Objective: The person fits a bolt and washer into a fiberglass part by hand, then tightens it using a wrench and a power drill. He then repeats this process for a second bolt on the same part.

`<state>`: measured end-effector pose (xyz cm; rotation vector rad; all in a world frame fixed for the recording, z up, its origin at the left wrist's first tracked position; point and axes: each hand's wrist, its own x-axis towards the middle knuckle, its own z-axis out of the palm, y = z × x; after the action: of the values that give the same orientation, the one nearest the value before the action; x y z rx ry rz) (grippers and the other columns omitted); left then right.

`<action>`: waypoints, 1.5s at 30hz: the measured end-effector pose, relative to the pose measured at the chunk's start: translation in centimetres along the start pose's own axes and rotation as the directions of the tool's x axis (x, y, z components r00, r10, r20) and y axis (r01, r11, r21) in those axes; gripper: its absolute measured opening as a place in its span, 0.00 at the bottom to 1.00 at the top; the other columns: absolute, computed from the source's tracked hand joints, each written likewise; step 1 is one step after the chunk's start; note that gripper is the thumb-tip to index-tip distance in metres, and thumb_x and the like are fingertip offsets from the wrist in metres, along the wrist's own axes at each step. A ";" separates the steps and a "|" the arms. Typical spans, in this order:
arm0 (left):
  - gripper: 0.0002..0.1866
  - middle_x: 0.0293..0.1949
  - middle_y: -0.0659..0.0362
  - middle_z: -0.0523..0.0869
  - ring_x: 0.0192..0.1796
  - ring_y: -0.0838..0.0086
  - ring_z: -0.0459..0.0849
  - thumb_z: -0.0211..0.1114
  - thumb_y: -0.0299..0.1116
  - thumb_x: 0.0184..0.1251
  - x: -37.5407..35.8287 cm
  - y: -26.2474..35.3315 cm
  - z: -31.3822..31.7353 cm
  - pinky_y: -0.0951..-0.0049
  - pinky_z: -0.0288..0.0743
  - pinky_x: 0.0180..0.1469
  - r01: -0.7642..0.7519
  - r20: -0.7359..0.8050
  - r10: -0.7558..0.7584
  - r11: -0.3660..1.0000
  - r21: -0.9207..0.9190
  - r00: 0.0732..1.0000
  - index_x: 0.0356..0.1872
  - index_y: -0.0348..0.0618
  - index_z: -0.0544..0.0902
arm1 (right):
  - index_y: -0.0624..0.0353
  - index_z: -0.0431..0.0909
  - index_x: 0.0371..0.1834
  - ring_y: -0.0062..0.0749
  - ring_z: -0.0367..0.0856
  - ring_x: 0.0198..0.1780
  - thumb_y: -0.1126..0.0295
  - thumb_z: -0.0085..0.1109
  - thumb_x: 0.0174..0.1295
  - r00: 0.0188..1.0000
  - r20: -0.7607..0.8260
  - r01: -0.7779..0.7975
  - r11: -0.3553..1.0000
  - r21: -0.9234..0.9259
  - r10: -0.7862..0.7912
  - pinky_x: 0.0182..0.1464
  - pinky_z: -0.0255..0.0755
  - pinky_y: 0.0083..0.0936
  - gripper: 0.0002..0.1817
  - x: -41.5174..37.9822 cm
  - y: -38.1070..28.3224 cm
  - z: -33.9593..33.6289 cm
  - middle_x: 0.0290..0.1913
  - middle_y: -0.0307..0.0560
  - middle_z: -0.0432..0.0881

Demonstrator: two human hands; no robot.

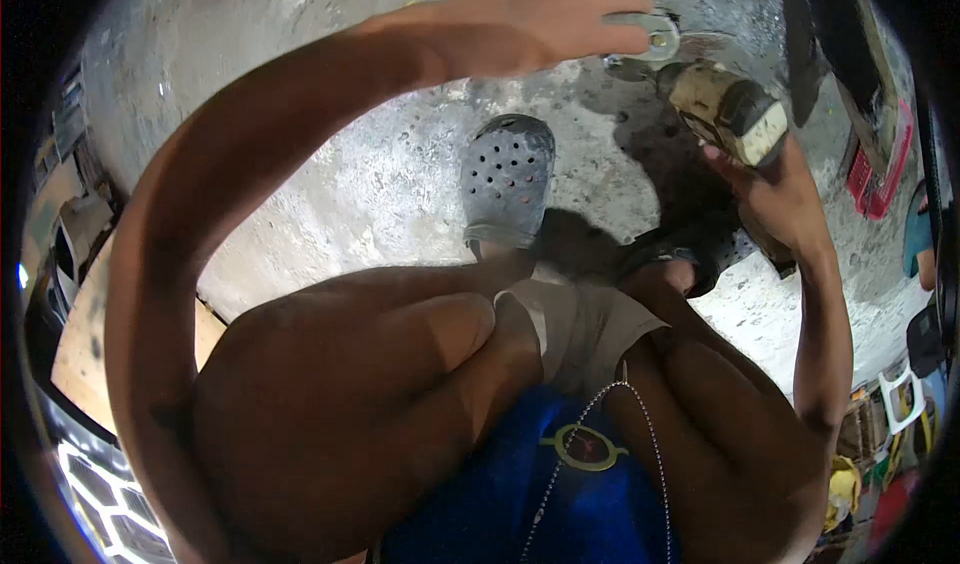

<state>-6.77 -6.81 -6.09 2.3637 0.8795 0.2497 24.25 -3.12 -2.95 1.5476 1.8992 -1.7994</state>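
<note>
Rough grey concrete floor, blotched with dark stains, across most of the view. Over it, bent bare legs and a long curve of left arm, covering much of the left side. Beyond that arm, at far left, a pale wooden board. At upper right, a long dark slab, with a red plastic basket just beside it. Ahead of the legs, a dark grey clog dotted with round holes; farther right, its mate, deep in shadow.

At upper right too, a tan-and-black drill-shaped power tool with a cream rear end. Long axis of its body on a slant: nose to upper left, cream end to lower right. Firmly gripped by the right hand, fingers curled round the handle (largely hidden by that same hand).

Just off the nose, a small pale metal plate with a rounded end. Right at the outstretched, parted fingers of the left hand; cannot tell whether pinched or merely touched.
</note>
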 end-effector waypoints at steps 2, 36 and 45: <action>0.16 0.63 0.49 0.67 0.62 0.63 0.68 0.49 0.37 0.75 1.2 1.7 -2.6 0.65 0.71 0.60 0.248 0.168 -0.226 0.961 -0.125 0.960 0.58 0.44 0.72 | 0.67 0.75 0.56 0.29 0.82 0.53 0.73 0.69 0.60 0.999 0.032 0.029 0.999 -0.044 -0.027 0.56 0.74 0.28 0.22 0.1 -0.1 0.2 0.51 0.50 0.85; 0.16 0.38 0.50 0.83 0.49 0.50 0.83 0.69 0.33 0.59 1.0 -1.1 3.8 0.54 0.76 0.52 0.133 -0.318 -0.219 0.953 -0.272 0.923 0.46 0.40 0.78 | 0.59 0.72 0.63 0.56 0.82 0.51 0.70 0.73 0.45 0.956 0.273 0.285 0.564 -0.775 -0.108 0.53 0.76 0.41 0.37 2.9 -3.8 0.4 0.49 0.63 0.83; 0.05 0.36 0.49 0.79 0.41 0.63 0.78 0.62 0.22 0.62 0.5 1.6 -1.4 0.63 0.77 0.45 0.283 0.090 -0.270 0.882 -0.378 0.959 0.36 0.31 0.76 | 0.65 0.69 0.66 0.50 0.83 0.54 0.74 0.74 0.41 0.975 0.156 0.222 0.659 -0.719 -0.157 0.56 0.76 0.34 0.42 -1.1 -0.1 -0.8 0.50 0.58 0.84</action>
<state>-6.01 -6.80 -4.05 1.8468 1.0331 0.2401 25.16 -3.13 -1.88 0.9814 2.3729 -0.8731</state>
